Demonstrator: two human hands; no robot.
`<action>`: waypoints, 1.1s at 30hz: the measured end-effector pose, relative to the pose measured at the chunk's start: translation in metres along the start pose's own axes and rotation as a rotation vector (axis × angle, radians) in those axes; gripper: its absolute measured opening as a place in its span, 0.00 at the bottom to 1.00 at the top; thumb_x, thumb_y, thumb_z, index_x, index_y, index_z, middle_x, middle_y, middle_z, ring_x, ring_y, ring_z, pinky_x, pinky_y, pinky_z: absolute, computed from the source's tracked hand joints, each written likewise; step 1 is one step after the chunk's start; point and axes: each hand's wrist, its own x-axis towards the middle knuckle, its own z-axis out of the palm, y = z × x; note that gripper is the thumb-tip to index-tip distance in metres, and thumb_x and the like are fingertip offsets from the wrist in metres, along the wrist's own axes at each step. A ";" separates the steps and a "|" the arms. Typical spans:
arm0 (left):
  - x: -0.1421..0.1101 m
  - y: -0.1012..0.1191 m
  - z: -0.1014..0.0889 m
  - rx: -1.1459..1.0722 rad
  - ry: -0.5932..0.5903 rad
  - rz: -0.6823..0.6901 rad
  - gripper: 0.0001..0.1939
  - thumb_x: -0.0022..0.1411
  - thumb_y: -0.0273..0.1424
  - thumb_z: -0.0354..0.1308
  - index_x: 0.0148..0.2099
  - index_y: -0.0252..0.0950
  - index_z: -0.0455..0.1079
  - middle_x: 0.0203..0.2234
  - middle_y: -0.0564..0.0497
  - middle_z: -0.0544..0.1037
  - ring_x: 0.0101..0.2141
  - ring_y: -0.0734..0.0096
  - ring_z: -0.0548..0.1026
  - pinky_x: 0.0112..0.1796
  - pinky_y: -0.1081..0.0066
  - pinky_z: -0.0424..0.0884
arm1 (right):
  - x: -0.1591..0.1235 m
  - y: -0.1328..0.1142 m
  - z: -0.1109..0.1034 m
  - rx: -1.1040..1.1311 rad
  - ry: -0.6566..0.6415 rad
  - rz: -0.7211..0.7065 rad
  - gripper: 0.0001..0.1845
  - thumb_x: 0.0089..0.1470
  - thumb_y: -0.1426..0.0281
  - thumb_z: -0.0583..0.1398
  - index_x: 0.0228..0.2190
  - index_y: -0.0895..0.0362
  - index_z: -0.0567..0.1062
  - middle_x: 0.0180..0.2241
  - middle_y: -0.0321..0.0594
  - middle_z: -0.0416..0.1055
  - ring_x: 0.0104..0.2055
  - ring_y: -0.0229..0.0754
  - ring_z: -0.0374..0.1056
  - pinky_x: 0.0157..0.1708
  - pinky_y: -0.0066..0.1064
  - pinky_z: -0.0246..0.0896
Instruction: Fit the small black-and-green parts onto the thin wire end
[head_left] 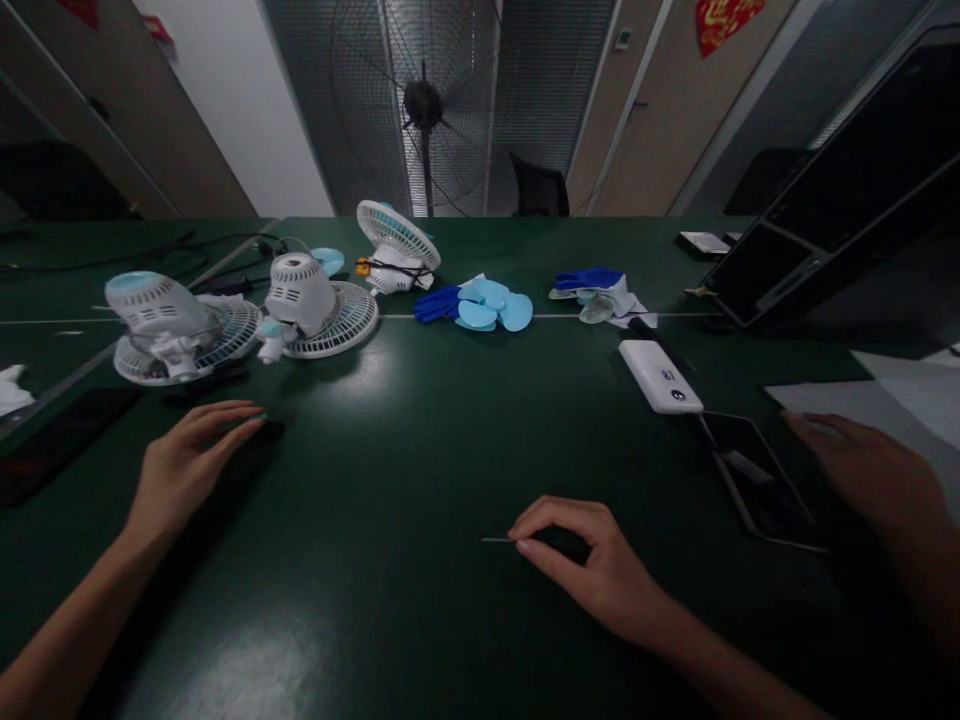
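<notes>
My right hand (pixel 592 560) is closed round the dark handle of a screwdriver (pixel 564 543), whose thin metal shaft points left just above the green table (pixel 390 440). Out to the left, my left hand (pixel 187 460) has its thumb and forefinger together, with a small teal bit at the tips that is too small to name. Just beyond that hand lie two small white fans, a left one (pixel 161 310) and a right one (pixel 304 295), both face down on their grilles. A light blue fan blade (pixel 493 305) rests farther back, partly over blue gloves (pixel 437 304).
A third fan (pixel 397 250) leans at the back. Gloves (pixel 592 285), a white power bank (pixel 660 377) and a phone (pixel 757 480) lie to the right. Another person's hand (pixel 862 460) rests near white paper (pixel 817 395). A dark phone-like slab (pixel 60 440) lies far left.
</notes>
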 end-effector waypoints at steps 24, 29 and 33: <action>0.004 -0.007 -0.005 -0.015 -0.157 -0.169 0.36 0.53 0.57 0.65 0.57 0.40 0.78 0.56 0.43 0.80 0.58 0.47 0.75 0.61 0.55 0.67 | -0.001 -0.001 0.000 -0.004 -0.008 0.010 0.05 0.64 0.71 0.65 0.38 0.53 0.83 0.37 0.40 0.83 0.41 0.45 0.79 0.43 0.37 0.71; 0.003 -0.006 -0.004 -0.022 -0.140 -0.145 0.37 0.52 0.59 0.66 0.55 0.39 0.79 0.55 0.43 0.81 0.57 0.46 0.76 0.60 0.56 0.70 | -0.001 0.001 0.000 -0.016 0.005 -0.012 0.05 0.63 0.71 0.65 0.38 0.53 0.83 0.37 0.40 0.83 0.40 0.45 0.80 0.42 0.36 0.72; 0.004 -0.006 -0.006 -0.001 -0.147 -0.157 0.36 0.52 0.58 0.66 0.56 0.40 0.79 0.54 0.44 0.81 0.57 0.47 0.77 0.59 0.56 0.71 | 0.000 -0.001 -0.001 -0.013 0.005 -0.013 0.05 0.63 0.71 0.65 0.38 0.53 0.83 0.37 0.40 0.83 0.40 0.45 0.80 0.42 0.36 0.72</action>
